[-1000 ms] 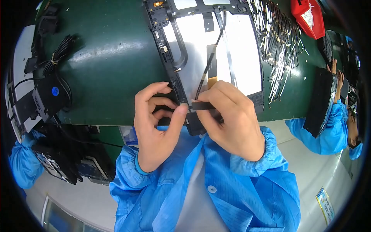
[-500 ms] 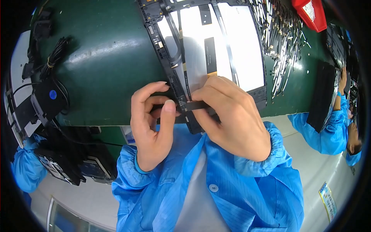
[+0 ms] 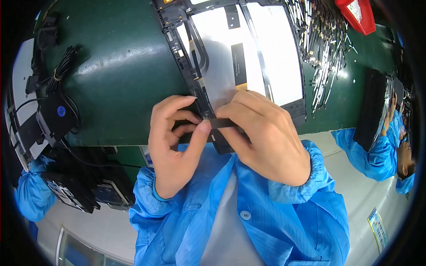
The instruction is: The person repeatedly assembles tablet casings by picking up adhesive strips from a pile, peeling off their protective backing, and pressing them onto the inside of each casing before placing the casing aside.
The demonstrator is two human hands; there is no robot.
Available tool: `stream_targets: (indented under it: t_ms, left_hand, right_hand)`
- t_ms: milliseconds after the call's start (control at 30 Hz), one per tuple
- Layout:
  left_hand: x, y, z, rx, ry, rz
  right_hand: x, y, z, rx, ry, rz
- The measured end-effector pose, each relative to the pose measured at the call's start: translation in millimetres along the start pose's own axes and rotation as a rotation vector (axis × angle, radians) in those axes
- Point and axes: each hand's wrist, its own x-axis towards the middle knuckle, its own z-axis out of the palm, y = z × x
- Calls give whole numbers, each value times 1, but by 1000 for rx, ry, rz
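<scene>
Closed to a tight pinch at the grip of the right hand (image 3: 268, 139), with hold of a flat dark strip (image 3: 221, 123) projecting leftward from the fingertips. Half curled at the left hand (image 3: 174, 148), thumb tip close by the strip's outer end; impossible to tell from this view whether touching it, pinching it or merely beside it.

Lying, as to the strip, across the lower part of the left rail (image 3: 181, 52) of a black-framed display panel (image 3: 278, 53). Engaged, by appearances, in a fine two-handed step at that corner, with the strip not yet let go. Calling next, in all likelihood, for a steady pinch, a light left thumb near the strip's end, and care not to snag the rail's small parts.

Farther up the panel, bending along the rail: a dark flat cable (image 3: 203, 49). Beyond, on the green desk (image 3: 120, 106): a heap of thin cables (image 3: 317, 53) to the right, a black power adapter (image 3: 54, 123) to the left, and a red bin (image 3: 364, 24). Farthest right, beside a dark slab (image 3: 372, 108): a co-worker's blue sleeve (image 3: 364, 153).
</scene>
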Motion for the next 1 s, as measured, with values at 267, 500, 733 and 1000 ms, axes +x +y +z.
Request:
stream_targets:
  t_ms: [267, 500, 733, 1000]
  left_hand:
    - [0, 0, -7, -64, -50, 38]
    - [-31, -2, -29, -113, -196, -193]
    - [-29, 2, -18, -123, -41, -190]
    - [-17, 13, -7, -263, -214, -3]
  right_hand:
    - [7, -11, 8, 331, -10, -84]
    - [-3, -12, 7, -64, 98, 123]
    - [-13, -9, 9, 147, 136, -54]
    - [-16, 2, -10, 497, 84, -13]
